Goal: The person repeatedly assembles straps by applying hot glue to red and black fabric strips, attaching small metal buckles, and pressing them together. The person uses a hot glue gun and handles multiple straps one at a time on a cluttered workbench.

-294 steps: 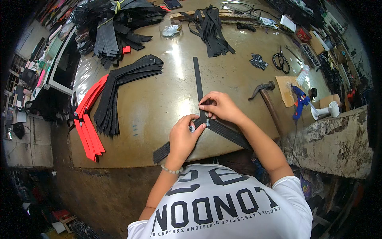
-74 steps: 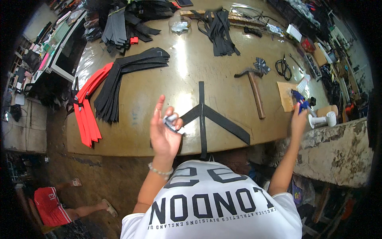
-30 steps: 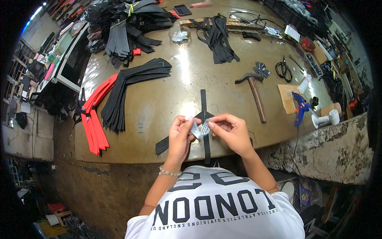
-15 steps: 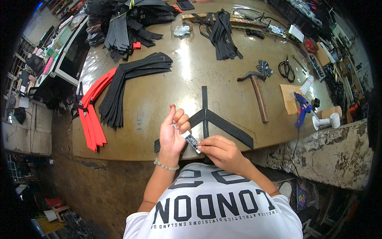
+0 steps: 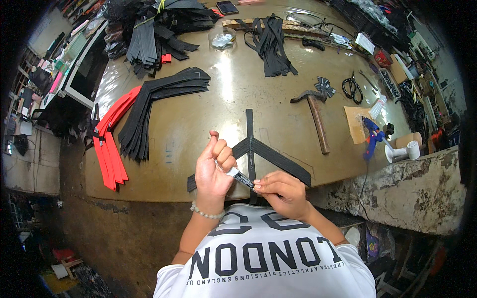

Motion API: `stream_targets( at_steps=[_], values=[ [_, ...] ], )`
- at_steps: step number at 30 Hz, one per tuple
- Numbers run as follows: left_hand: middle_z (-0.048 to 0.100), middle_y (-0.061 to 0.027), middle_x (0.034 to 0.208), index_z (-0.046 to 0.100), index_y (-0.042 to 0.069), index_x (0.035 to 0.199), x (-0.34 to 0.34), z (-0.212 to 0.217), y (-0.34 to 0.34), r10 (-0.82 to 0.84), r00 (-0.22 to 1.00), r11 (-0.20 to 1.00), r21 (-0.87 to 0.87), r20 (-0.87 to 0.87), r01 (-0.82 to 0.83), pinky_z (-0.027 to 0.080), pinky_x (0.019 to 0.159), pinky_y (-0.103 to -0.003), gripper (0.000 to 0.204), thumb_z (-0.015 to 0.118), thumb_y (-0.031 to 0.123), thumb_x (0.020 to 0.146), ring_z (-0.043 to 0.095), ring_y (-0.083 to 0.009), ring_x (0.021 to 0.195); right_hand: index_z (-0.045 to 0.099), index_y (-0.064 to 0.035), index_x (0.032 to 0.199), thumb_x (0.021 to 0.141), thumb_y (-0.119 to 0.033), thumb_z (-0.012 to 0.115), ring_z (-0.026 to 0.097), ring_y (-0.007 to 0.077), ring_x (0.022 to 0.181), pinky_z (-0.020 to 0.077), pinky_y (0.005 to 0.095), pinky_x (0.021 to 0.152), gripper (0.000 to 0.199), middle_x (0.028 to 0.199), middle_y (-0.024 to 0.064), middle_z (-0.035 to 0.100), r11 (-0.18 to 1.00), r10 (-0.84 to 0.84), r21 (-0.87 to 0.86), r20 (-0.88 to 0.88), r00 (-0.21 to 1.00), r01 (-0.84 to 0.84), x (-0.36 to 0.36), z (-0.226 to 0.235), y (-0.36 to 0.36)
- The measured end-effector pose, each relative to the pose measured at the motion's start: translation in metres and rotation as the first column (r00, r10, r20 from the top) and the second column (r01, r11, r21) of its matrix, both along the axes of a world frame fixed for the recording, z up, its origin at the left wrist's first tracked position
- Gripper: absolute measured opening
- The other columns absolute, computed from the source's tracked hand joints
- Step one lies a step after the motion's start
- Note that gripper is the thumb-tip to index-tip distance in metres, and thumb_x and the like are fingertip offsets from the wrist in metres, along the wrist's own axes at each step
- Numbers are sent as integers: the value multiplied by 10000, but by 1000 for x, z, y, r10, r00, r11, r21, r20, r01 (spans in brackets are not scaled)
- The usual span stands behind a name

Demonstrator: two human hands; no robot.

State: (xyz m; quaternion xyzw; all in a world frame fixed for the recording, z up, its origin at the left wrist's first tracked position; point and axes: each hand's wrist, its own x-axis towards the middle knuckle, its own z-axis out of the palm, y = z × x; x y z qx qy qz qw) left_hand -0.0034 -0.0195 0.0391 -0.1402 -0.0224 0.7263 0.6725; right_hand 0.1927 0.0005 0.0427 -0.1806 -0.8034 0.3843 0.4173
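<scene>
Both my hands hold a slim black-and-white tube (image 5: 242, 179) above the table's near edge. My left hand (image 5: 213, 174) has its fingers curled round the upper left end, thumb pointing up. At the tube's lower right end, my right hand (image 5: 282, 191) pinches it between thumb and fingertips. What the tube contains cannot be made out. Just beyond my hands lies a black webbing piece (image 5: 278, 162), two arms spreading from a peak with an upright strip (image 5: 250, 121) crossing it. My left hand hides part of its left arm.
To the left lie black straps (image 5: 136, 116) and red straps (image 5: 105, 149). A hammer (image 5: 318, 121), black scissors (image 5: 352, 88) and a blue glue gun (image 5: 372, 136) on cardboard are at the right. Farther back are more black straps (image 5: 271, 47), a clear dish (image 5: 221, 38) and a phone (image 5: 227, 7).
My right hand has shifted slightly right and down, still pinching the tube's end. The tube has turned a little flatter. The whole view has drifted slightly.
</scene>
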Motion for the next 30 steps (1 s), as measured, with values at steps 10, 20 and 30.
stream_targets(
  at_steps=[10,20,30],
  values=[
    [212,65,629,475,79,932,-47,-2,-16,15,960,984,-174,280,35,194,425,-230,204,309,99,1050,192,-57,500,711,-3,867,700,114,727,693,252,833,566,331,730,205,897,122,692,991,135,6,-31,990,-135,14,9,-8],
    [669,-11,915,656,41,1191,2,9,-44,-187,-164,981,-176,-969,-75,482,677,-208,293,645,205,948,545,-43,692,641,41,920,839,63,685,649,133,854,548,242,752,95,976,113,656,834,-462,-394,-116,879,386,-10,9,10],
    [532,87,634,666,46,1206,25,4,-24,-322,157,945,-326,-934,3,229,430,-178,322,691,197,922,340,21,485,629,66,1038,902,-22,664,672,124,820,562,231,740,165,907,89,672,672,-189,-738,-84,978,66,-13,13,2]
  ],
)
